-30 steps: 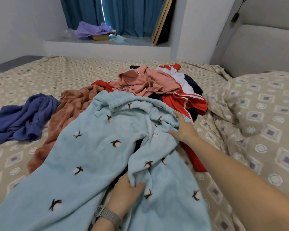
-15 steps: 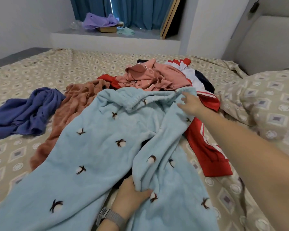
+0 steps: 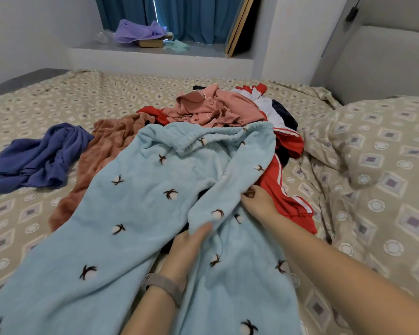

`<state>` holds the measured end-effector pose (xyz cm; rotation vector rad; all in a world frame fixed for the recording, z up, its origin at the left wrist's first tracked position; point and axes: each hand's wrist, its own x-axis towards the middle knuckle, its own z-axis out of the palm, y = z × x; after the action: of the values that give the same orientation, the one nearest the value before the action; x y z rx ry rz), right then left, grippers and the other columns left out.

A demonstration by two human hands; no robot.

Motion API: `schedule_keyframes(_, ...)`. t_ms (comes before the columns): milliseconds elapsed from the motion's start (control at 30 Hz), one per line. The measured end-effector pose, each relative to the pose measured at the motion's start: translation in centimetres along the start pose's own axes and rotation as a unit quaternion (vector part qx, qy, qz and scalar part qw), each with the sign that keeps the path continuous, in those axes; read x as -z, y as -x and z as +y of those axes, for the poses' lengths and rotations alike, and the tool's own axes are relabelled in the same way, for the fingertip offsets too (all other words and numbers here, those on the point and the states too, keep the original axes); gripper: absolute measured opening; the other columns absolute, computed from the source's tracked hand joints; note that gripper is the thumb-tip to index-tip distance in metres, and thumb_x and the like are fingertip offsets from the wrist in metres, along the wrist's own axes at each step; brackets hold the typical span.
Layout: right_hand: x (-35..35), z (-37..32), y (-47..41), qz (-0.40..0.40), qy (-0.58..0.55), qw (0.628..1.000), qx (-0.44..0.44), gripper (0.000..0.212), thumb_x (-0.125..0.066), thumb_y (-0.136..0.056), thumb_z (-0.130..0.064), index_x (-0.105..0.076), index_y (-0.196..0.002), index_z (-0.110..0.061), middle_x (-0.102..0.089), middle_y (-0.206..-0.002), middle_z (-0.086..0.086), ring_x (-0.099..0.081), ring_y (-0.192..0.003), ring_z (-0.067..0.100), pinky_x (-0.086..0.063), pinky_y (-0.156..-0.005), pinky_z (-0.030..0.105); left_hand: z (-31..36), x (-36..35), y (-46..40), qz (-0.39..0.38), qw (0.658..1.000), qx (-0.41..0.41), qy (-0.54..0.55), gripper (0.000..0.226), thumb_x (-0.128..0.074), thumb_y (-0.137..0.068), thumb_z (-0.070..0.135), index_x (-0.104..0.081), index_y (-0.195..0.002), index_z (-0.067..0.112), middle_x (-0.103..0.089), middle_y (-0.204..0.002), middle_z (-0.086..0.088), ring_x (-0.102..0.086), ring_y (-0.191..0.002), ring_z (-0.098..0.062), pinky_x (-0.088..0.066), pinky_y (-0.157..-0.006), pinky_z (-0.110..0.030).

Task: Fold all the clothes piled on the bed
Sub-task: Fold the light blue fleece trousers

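On the bed (image 3: 58,97), nothing is folded yet: light-blue trousers (image 3: 136,209) are gripped by the left hand (image 3: 191,243) and pinched by the right hand (image 3: 257,201); the pile (image 3: 218,110) remains.

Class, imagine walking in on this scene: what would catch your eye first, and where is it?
The light blue fleece pajama pants sprawl across the bed's middle, gripped by the left hand and right hand. Behind them lies a heap with a pink pajama shirt and red garment.
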<state>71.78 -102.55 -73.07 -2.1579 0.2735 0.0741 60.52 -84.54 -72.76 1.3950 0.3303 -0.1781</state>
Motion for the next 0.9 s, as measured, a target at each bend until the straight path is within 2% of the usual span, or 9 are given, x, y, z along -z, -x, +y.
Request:
schedule_keyframes(133, -1.2, -0.3, -0.3, -0.035, 0.073, 0.997, -0.017, 0.022, -0.060, -0.087, -0.028, -0.067, -0.091, -0.008, -0.069, -0.095, 0.012, -0.063, -0.092, 0.029, -0.049, -0.077, 0.033, 1.3, 0.6, -2.4, 0.067, 0.994, 0.039, 0.076, 0.058, -0.054, -0.078, 0.064, -0.070, -0.112, 0.020, -0.071, -0.113, -0.005, -0.065, -0.107, -0.025, -0.046, -0.102, -0.043)
schedule_keyframes(233, -2.2, -0.3, -0.1, -0.011, 0.129, 0.991, 0.011, 0.018, -0.058, -0.084, -0.017, -0.066, -0.096, -0.006, -0.067, -0.100, 0.013, -0.062, -0.096, 0.033, -0.040, -0.069, 0.030, 2.5, -0.2, -5.2, 0.056, 0.997, 0.026, -0.038, 0.025, -0.057, -0.090, 0.044, -0.074, -0.084, 0.027, -0.073, -0.094, 0.006, -0.066, -0.099, -0.019, -0.049, -0.096, -0.037)
schedule_keyframes(300, -1.4, -0.4, -0.2, 0.015, 0.091, 0.996, 0.005, 0.008, -0.058, -0.083, -0.012, -0.063, -0.078, -0.009, -0.064, -0.086, 0.010, -0.060, -0.085, 0.029, -0.036, -0.066, 0.029, 3.7, -1.3, -7.1, 0.039, 0.993, 0.039, -0.101, 0.018, -0.066, -0.085, 0.042, -0.075, -0.083, 0.026, -0.072, -0.085, 0.007, -0.067, -0.094, -0.018, -0.050, -0.096, -0.035)
schedule_keyframes(367, 0.4, 0.0, -0.6, 0.047, 0.038, 0.998, -0.031, 0.024, -0.058, -0.082, -0.009, -0.057, -0.058, -0.012, -0.058, -0.063, 0.006, -0.056, -0.067, 0.026, -0.041, -0.058, 0.033, 4.5, -2.1, -8.9, 0.018, 0.988, 0.038, -0.149, 0.024, -0.075, -0.073, 0.051, -0.075, -0.080, 0.029, -0.074, -0.095, 0.005, -0.067, -0.096, -0.018, -0.050, -0.097, -0.035)
schedule_keyframes(467, 3.4, 1.4, -0.9, 0.019, -0.008, 0.996, -0.086, 0.032, -0.062, -0.088, -0.016, -0.063, -0.058, -0.007, -0.058, -0.053, 0.008, -0.053, -0.047, 0.023, -0.050, -0.050, 0.029, 5.8, -3.5, -10.5, 0.024, 0.991, 0.073, -0.113, 0.067, -0.078, -0.058, 0.061, -0.070, -0.109, 0.019, -0.067, -0.118, -0.004, -0.063, -0.108, -0.024, -0.047, -0.102, -0.038)
schedule_keyframes(533, 3.9, 2.3, -0.3, -0.044, -0.026, 0.995, -0.089, 0.040, -0.062, -0.093, -0.023, -0.058, -0.056, -0.008, -0.055, -0.052, 0.007, -0.049, -0.044, 0.020, -0.047, -0.051, 0.027, 6.3, -4.7, -11.4, 0.032, 0.992, 0.093, -0.077, 0.065, -0.075, -0.075, 0.050, -0.061, -0.122, 0.008, -0.063, -0.119, -0.007, -0.059, -0.112, -0.025, -0.045, -0.103, -0.038)
schedule_keyframes(733, 1.3, 3.1, 1.4, -0.066, 0.142, 0.988, 0.018, 0.051, -0.061, -0.087, -0.042, -0.040, -0.049, -0.016, -0.047, -0.055, -0.002, -0.045, -0.056, 0.017, -0.035, -0.054, 0.030, 5.7, -3.3, -13.2, 0.097, 0.946, -0.026, -0.308, 0.036, -0.060, -0.090, 0.044, -0.069, -0.091, 0.010, -0.068, -0.102, -0.010, -0.060, -0.100, -0.028, -0.045, -0.097, -0.036)
schedule_keyframes(800, 0.7, 3.1, 1.5, -0.056, 0.157, 0.986, 0.027, 0.042, -0.059, -0.088, -0.038, -0.042, -0.055, -0.017, -0.056, -0.066, 0.003, -0.055, -0.069, 0.026, -0.040, -0.061, 0.030, 6.3, -2.6, -13.0, 0.102, 0.933, -0.039, -0.342, 0.042, -0.059, -0.091, 0.047, -0.057, -0.066, 0.013, -0.063, -0.079, -0.008, -0.058, -0.083, -0.026, -0.045, -0.082, -0.030)
schedule_keyframes(900, 1.4, 3.4, 1.1, -0.037, 0.169, 0.985, 0.023, 0.038, -0.055, -0.091, -0.026, -0.037, -0.059, -0.017, -0.052, -0.071, 0.009, -0.051, -0.075, 0.027, -0.036, -0.061, 0.029, 7.0, -1.2, -13.4, 0.115, 0.921, -0.060, -0.368, 0.042, -0.057, -0.093, 0.044, -0.056, -0.066, 0.011, -0.061, -0.081, -0.011, -0.060, -0.087, -0.032, -0.042, -0.076, -0.031)
